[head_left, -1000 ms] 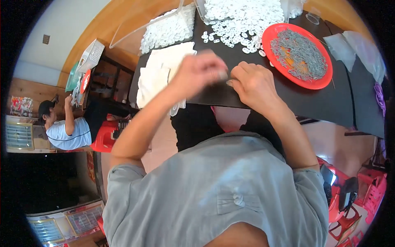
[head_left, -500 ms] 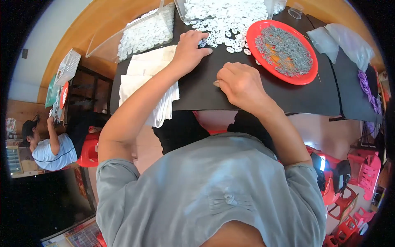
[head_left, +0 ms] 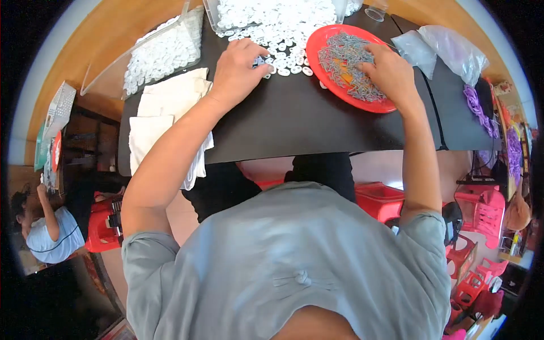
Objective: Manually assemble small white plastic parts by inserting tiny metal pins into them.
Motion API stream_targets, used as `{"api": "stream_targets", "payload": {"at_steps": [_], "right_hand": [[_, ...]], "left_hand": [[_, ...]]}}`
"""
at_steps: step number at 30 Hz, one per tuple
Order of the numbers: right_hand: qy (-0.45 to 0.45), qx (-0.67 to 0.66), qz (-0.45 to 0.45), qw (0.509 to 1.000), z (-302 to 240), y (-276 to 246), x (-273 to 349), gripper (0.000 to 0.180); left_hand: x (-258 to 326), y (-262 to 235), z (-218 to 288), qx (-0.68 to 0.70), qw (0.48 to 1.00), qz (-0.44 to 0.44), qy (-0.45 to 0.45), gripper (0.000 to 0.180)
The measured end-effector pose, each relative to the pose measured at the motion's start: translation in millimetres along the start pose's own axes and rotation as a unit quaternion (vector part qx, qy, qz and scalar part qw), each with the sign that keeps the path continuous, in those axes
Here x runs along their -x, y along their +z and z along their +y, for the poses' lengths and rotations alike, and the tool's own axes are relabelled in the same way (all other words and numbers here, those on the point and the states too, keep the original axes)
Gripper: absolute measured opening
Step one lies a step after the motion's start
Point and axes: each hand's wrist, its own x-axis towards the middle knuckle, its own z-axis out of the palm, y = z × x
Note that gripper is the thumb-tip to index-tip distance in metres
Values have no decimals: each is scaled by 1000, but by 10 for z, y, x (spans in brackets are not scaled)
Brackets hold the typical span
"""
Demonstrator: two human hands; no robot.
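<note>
My left hand (head_left: 239,69) rests at the near left edge of a spread of small white oval plastic pieces (head_left: 286,59) with holes. Its fingers curl round, and a small bluish piece (head_left: 259,60) shows between thumb and forefinger; its kind is unclear. To the right, my right hand (head_left: 390,75) reaches over the rim of a red plate (head_left: 315,69) heaped with small grey screws (head_left: 344,50). Thumb and forefinger are apart, their tips touching the screws. I see no screw clearly held between them.
Folded white cloths (head_left: 153,127) lie beside my left forearm. Clear bins of white pieces (head_left: 164,54) stand behind. Plastic bags (head_left: 453,48), a clear cup (head_left: 376,10) and purple cord (head_left: 479,110) are at the right. Another person (head_left: 55,232) sits far left.
My right hand has moved from the near table edge up and right into the plate of screws. The left hand stays by the white pieces. The whole view has shifted slightly.
</note>
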Motion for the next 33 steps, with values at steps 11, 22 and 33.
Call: {"api": "stream_targets", "payload": {"at_steps": [11, 22, 33], "right_hand": [[-49, -99, 22, 994, 104, 239, -157, 17], [-187, -76, 44, 978, -374, -107, 452, 26], [-291, -40, 51, 955, -825, 18, 515, 22]], "left_hand": [[-38, -99, -212, 90, 989, 37, -113, 18], [-64, -197, -235, 110, 987, 38, -110, 19], [-83, -242, -249, 126, 985, 31, -113, 19]]}}
